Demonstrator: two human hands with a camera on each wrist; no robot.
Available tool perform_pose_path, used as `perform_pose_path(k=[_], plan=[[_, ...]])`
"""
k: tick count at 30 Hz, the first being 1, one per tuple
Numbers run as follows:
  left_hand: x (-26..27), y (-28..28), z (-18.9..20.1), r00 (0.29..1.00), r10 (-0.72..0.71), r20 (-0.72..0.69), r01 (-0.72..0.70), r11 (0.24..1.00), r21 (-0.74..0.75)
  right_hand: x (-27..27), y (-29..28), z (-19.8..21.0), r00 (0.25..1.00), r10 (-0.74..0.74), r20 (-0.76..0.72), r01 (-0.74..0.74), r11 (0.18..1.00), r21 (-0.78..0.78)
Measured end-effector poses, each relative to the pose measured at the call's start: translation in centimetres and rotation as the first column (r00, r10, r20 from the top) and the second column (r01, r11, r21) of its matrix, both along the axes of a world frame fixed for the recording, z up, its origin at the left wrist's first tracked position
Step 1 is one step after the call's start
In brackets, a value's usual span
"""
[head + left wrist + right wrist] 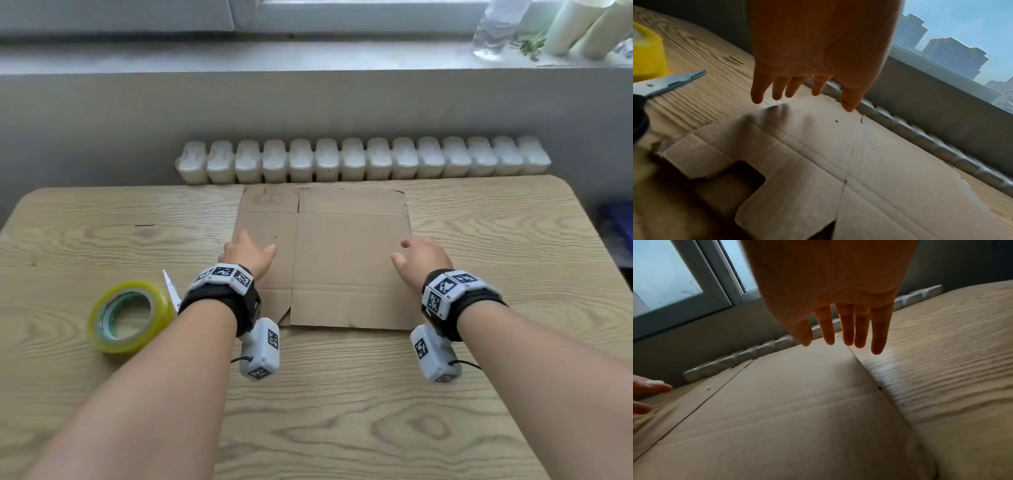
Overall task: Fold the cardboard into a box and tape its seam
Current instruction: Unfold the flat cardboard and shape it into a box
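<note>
A flattened brown cardboard box (342,253) lies flat on the wooden table (342,411), its flaps creased at the near and far ends. My left hand (248,255) hovers over its left edge with fingers spread and straight (807,87), holding nothing. My right hand (419,257) hovers over the cardboard's right edge (859,356), fingers straight (846,331), also empty. A roll of yellow tape (130,317) lies on the table to the left of my left wrist.
Scissors (668,82) lie between the tape (647,53) and the cardboard (838,162); only their tip (171,287) shows in the head view. A white radiator (363,159) runs behind the table's far edge. A windowsill with bottles (496,27) sits above.
</note>
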State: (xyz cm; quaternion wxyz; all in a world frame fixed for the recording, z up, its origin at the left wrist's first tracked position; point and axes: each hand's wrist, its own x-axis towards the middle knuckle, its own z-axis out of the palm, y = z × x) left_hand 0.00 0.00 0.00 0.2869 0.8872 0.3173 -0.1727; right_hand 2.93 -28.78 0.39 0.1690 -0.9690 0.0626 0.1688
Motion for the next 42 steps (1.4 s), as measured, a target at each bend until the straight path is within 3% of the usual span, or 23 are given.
perform_pose_path(k=[9,17,20,24,27,31,36,42], plan=[[-0.2,0.1,-0.6,0.994,0.11,-0.02,-0.11,0.994,0.015,0.8,-0.1,-1.2,0.988,-0.131,-0.079,0.135,0.99,0.042],[-0.6,1.1,0.3,0.979,0.196,0.054,-0.191,0.978,-0.087,1.6,-1.4,-0.5,0.954,-0.234,-0.187,0.272,0.939,0.209],[-0.7,1.1,1.4,0.977,0.167,0.13,-0.148,0.978,-0.148,1.2,-1.1,0.4,0.97,-0.135,-0.204,0.167,0.975,0.144],[-0.2,0.1,4.5,0.972,0.094,0.215,-0.045,0.973,-0.225,0.3,0.7,3.2,0.989,0.092,-0.117,-0.083,0.993,0.08],[0.1,-0.9,7.6,0.962,0.022,0.271,0.037,0.977,-0.21,-0.3,2.2,6.5,0.961,0.277,-0.017,-0.274,0.956,0.104],[0.1,-1.7,11.5,0.94,-0.021,0.34,0.08,0.984,-0.16,-1.8,3.7,10.5,0.868,0.495,0.041,-0.497,0.862,0.1],[-0.4,-2.5,15.1,0.924,-0.018,0.382,0.095,0.978,-0.184,-4.4,4.4,12.7,0.787,0.617,-0.008,-0.613,0.783,0.102],[-1.1,-2.0,17.9,0.923,0.089,0.374,0.034,0.95,-0.311,-6.1,3.9,14.7,0.776,0.63,-0.015,-0.63,0.776,-0.009]])
